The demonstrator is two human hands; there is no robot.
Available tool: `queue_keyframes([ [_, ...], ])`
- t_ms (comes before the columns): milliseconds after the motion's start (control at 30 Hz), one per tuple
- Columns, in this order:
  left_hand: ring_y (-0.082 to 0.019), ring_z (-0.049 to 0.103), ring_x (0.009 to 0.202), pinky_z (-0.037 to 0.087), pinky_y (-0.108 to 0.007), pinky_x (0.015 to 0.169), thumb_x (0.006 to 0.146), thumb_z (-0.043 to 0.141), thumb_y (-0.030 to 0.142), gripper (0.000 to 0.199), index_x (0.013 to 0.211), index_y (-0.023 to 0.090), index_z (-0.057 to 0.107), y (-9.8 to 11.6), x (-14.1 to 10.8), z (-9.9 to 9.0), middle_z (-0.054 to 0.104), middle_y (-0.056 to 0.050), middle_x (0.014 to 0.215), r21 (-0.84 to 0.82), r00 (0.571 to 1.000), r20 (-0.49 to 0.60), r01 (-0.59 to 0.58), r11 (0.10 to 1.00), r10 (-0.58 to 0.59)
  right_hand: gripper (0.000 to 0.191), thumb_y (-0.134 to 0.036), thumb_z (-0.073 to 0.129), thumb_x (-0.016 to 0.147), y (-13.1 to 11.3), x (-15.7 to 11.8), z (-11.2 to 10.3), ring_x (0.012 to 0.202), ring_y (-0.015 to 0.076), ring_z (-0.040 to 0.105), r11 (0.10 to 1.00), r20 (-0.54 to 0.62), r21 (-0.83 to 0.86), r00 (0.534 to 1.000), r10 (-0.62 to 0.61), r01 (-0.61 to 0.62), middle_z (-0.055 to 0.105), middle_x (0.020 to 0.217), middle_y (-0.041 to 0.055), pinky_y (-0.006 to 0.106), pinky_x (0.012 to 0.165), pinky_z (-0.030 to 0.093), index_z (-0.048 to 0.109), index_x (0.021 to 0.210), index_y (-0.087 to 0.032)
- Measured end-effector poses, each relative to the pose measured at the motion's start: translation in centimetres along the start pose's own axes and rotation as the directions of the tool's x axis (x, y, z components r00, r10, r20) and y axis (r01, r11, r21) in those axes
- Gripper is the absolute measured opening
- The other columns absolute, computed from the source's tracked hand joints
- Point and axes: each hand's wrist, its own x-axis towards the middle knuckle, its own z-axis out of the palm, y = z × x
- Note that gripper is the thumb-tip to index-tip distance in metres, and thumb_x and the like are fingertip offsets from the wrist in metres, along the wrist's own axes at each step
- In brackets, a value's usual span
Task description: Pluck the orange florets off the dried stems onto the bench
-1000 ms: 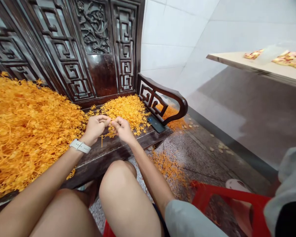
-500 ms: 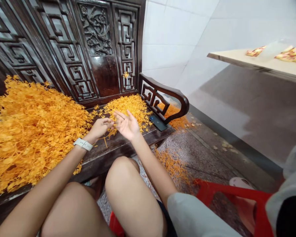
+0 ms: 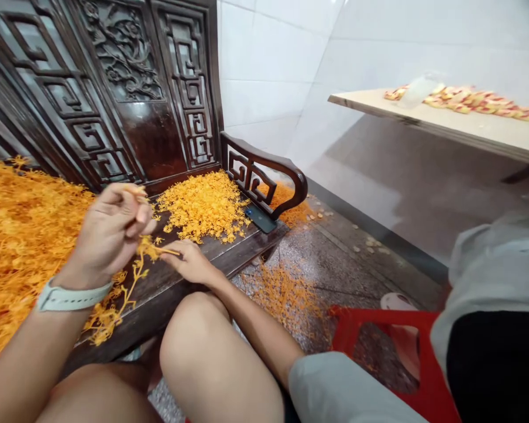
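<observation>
My left hand (image 3: 112, 229), with a pale watch band (image 3: 74, 296) on its wrist, is raised over the bench with fingers curled in a pinch; a bit of orange shows at its fingertips. My right hand (image 3: 191, 261) is closed on the stem end of an orange, plastic-looking flower sprig (image 3: 134, 282), whose branches hang below my left hand. A large heap of orange sprigs (image 3: 30, 235) lies to the left. On the bench seat (image 3: 216, 249) beyond my right hand sits a smaller pile of loose orange flower heads (image 3: 205, 202).
A dark phone (image 3: 260, 218) lies by the carved armrest (image 3: 286, 164). Orange stems (image 3: 286, 294) litter the floor. A red plastic stool (image 3: 385, 317) and another person's grey-clothed leg (image 3: 494, 270) are at right. A wall-side tabletop (image 3: 445, 123) holds red-and-yellow pieces.
My hands, which held no visible sprig, now have one between them. My left hand rose and moved left; my right closed and lowered. A flower head in mid-air is gone. The view shifted right.
</observation>
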Motion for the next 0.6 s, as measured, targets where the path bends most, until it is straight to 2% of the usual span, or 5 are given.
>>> queue_keyframes([
  [133, -0.007, 0.032, 0.05, 0.032, -0.023, 0.049, 0.088, 0.085, 0.035, 0.017, 0.091, 0.025, 0.071, 1.1, 0.4, -1.7, 0.061, 0.004, 0.069, 0.062, 0.984, -0.153, -0.085, 0.994, 0.093, 0.022, -0.039, 0.056, 0.104, 0.5, -0.4, -1.4, 0.112, 0.0203, 0.064, 0.998, -0.333, 0.049, 0.941, 0.061, -0.047, 0.073, 0.116, 0.0079, 0.034, 0.104, 0.045, 0.068, 0.105, -0.021],
  [267, -0.015, 0.067, 0.086, 0.058, -0.033, 0.078, 0.093, 0.079, 0.044, 0.023, 0.11, 0.029, 0.077, -0.3, 0.8, -3.0, 0.076, -0.004, 0.114, 0.116, 0.983, -0.18, -0.009, 0.993, 0.03, 0.02, -0.043, 0.06, 0.1, 0.0, -0.3, -3.8, 0.097, 0.0164, 0.067, 0.922, -0.542, 0.386, 0.817, 0.197, 0.033, 0.069, 0.103, 0.0039, 0.03, 0.092, 0.053, 0.058, 0.1, -0.023],
  [333, -0.022, 0.069, 0.109, 0.058, -0.04, 0.095, 0.095, 0.074, 0.055, 0.044, 0.132, 0.031, 0.073, -1.6, 1.0, -3.4, 0.071, -0.008, 0.137, 0.17, 0.986, -0.16, 0.071, 0.983, -0.043, 0.024, -0.043, 0.069, 0.093, -0.9, 0.0, -5.1, 0.084, 0.0144, 0.066, 0.813, -0.552, 0.577, 0.769, 0.323, 0.073, 0.065, 0.093, 0.0005, 0.026, 0.078, 0.055, 0.053, 0.098, -0.025],
  [433, -0.028, 0.068, 0.117, 0.056, -0.044, 0.1, 0.092, 0.071, 0.066, 0.069, 0.148, 0.027, 0.063, -3.6, 1.1, -3.5, 0.067, -0.014, 0.145, 0.338, 0.979, -0.158, 0.177, 0.925, -0.129, 0.029, -0.034, 0.073, 0.085, -2.8, 0.3, -6.6, 0.081, 0.0151, 0.067, 0.658, -0.476, 0.747, 0.768, 0.428, 0.096, 0.066, 0.09, -0.0007, 0.026, 0.07, 0.056, 0.05, 0.1, -0.027],
  [600, -0.031, 0.066, 0.12, 0.054, -0.045, 0.104, 0.085, 0.076, 0.064, 0.075, 0.146, 0.023, 0.064, -5.4, 0.7, -2.1, 0.068, -0.014, 0.141, 0.636, 0.994, 0.068, 0.022, 0.771, -0.084, 0.032, -0.019, 0.069, 0.075, -5.3, 0.3, -7.3, 0.084, 0.019, 0.072, 0.587, -0.403, 0.804, 0.811, 0.424, 0.094, 0.071, 0.087, 0.0, 0.029, 0.067, 0.059, 0.051, 0.099, -0.028],
])
